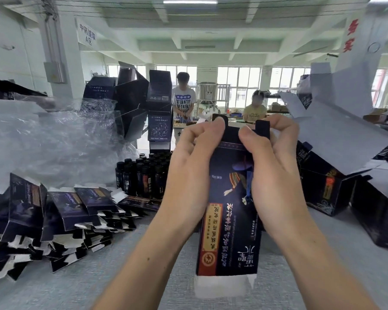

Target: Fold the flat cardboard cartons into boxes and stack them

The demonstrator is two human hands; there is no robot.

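1. Nearest me, my left hand (188, 166) and right hand (276, 166) hold one carton (231, 231) upright above the table's (76, 287) near edge. Its white bottom flap (222, 287) hangs open towards me.
2. Both hands are curled round the carton's top end and pinch it, thumbs on the near face, just below two dark tabs (262, 128).
3. The risk, as I judge it: an uneven pinch could crease the panel or tear a tab, and the unclosed bottom could let the sleeve collapse flat.
4. Wrists are raised and turned inward, forearms converging.
5. Flat cartons (61, 211) lie heaped at the table's left edge, with bottles (143, 173) behind them and folded boxes (323, 189) at the right edge.
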